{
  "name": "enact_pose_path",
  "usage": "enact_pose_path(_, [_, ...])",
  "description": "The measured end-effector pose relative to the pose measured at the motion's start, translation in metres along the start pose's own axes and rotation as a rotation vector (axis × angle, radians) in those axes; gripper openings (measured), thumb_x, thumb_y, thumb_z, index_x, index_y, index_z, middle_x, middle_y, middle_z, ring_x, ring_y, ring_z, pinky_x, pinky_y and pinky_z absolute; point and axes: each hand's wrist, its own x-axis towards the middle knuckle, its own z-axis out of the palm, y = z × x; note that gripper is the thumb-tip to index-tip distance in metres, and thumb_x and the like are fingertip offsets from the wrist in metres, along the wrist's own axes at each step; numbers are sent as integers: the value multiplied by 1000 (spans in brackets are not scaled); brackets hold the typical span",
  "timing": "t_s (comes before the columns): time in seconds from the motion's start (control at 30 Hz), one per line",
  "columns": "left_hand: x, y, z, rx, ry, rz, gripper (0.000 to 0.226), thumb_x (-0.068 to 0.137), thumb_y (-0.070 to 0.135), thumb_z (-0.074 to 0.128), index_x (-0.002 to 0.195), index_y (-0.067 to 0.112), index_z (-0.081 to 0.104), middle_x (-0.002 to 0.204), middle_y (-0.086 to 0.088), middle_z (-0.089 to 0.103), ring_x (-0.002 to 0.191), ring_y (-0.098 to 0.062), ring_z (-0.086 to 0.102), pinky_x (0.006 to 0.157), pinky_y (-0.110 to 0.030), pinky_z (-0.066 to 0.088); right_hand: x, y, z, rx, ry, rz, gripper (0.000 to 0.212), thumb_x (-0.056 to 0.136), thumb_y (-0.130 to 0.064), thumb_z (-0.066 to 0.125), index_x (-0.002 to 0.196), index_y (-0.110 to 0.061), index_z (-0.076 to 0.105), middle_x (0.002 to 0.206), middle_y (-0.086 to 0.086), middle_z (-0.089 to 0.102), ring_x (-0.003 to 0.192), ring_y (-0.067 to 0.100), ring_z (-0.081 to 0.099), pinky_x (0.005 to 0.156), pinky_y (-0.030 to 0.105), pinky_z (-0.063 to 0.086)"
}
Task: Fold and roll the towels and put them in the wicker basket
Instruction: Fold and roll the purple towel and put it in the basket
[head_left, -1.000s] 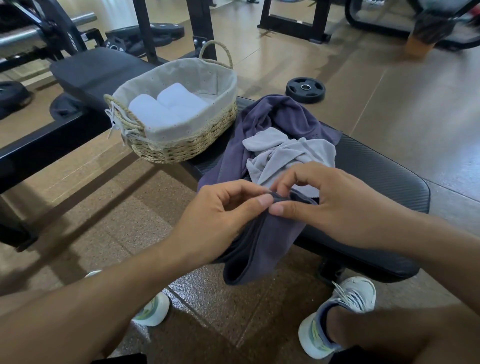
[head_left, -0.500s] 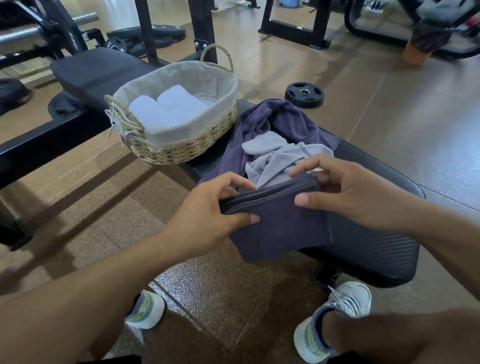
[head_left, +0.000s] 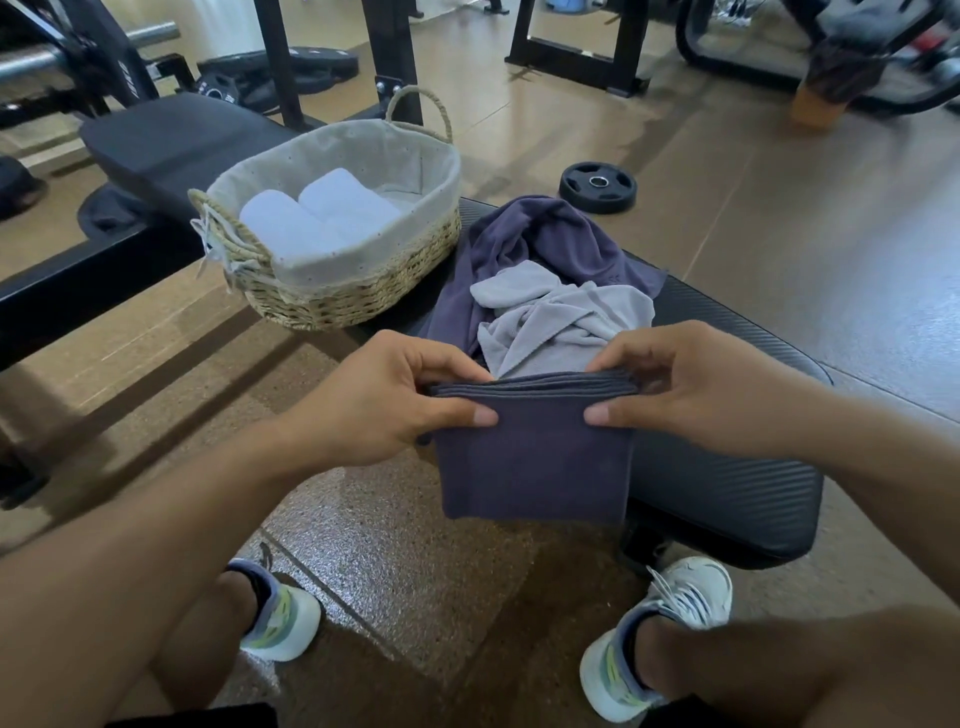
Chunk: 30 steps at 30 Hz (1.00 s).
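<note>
Both hands, left grip and right grip, pinch folded purple towel; stacked layers (top edge) may slide apart, unfolding off surface.

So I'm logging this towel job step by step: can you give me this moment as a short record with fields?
setting: gym floor, black bench
left hand: pinches the left top corner of the folded dark towel
right hand: pinches its right top corner
folded dark towel: hangs flat in front of the bench
wicker basket: on the bench, holds two rolled white towels
unfolded pile: purple towel with grey towel on top, beside the basket
</note>
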Motion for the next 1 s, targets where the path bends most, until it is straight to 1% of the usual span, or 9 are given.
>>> enact_pose_path(0.13, [4,-8,2,-50,-59,36,28,77,25,80,104,21,79,100,-14,78,102,-48,69,94,-67,50,-1,-4,7,-110,-50,-41,34,74,-45,85,104,-38,72,96,-22,74,88,-4,69,78,16,51])
enact_pose_path(0.23, [9,-9,0,-91,-84,74,28,83,15,73,111,14,75,104,-12,78,100,-21,72,89,-35,59,1,-4,4,-209,17,-57,23,78,-52,79,95,-37,73,85,-15,73,79,1,65,74,22,50])
enact_pose_path(0.3, [13,-7,-1,-113,-69,110,28,88,5,68,115,13,70,109,-6,77,104,-11,70,88,-21,54,3,-3,0,-238,73,-61,23,79,-60,72,91,-40,71,79,-15,70,73,2,63,66,21,47])
enact_pose_path(0.43, [28,-8,0,-18,61,193,32,95,-5,61,120,15,66,117,1,75,114,-9,68,101,-22,50,11,2,-5,-171,194,-51,17,85,-55,69,86,-37,68,74,-30,63,67,-4,60,60,13,40])
enact_pose_path(0.57, [45,-12,1,17,165,197,31,92,-4,66,117,15,66,115,2,74,101,-6,70,95,-19,52,28,15,-3,-82,278,-16,21,88,-52,69,89,-31,67,80,-20,67,64,0,63,68,28,48])
enact_pose_path(0.63, [54,-15,-1,32,180,196,32,92,-3,67,113,21,66,112,5,75,95,-5,70,91,-18,52,35,19,-3,-57,250,11,24,84,-53,74,95,-34,65,80,-22,67,67,-5,63,67,25,44])
enact_pose_path(0.73, [65,-19,-1,65,183,189,31,92,-2,67,114,21,66,113,3,75,95,-18,71,90,-23,54,41,25,-4,-176,203,35,51,69,-47,89,109,-38,59,95,-21,64,79,-13,59,67,13,41])
enact_pose_path(0.87, [73,-23,-1,88,207,173,33,91,1,70,116,23,65,115,3,74,105,-33,69,95,-31,53,52,37,-4,-192,278,18,46,71,-27,91,106,-31,62,93,-18,68,81,-7,60,68,19,41])
enact_pose_path(1.0, [74,-27,-2,137,175,107,65,75,13,89,128,29,56,109,6,70,91,-6,71,86,-25,56,56,41,-1,-195,308,-12,44,71,-24,91,105,-29,63,92,-17,68,82,-8,59,69,7,40])
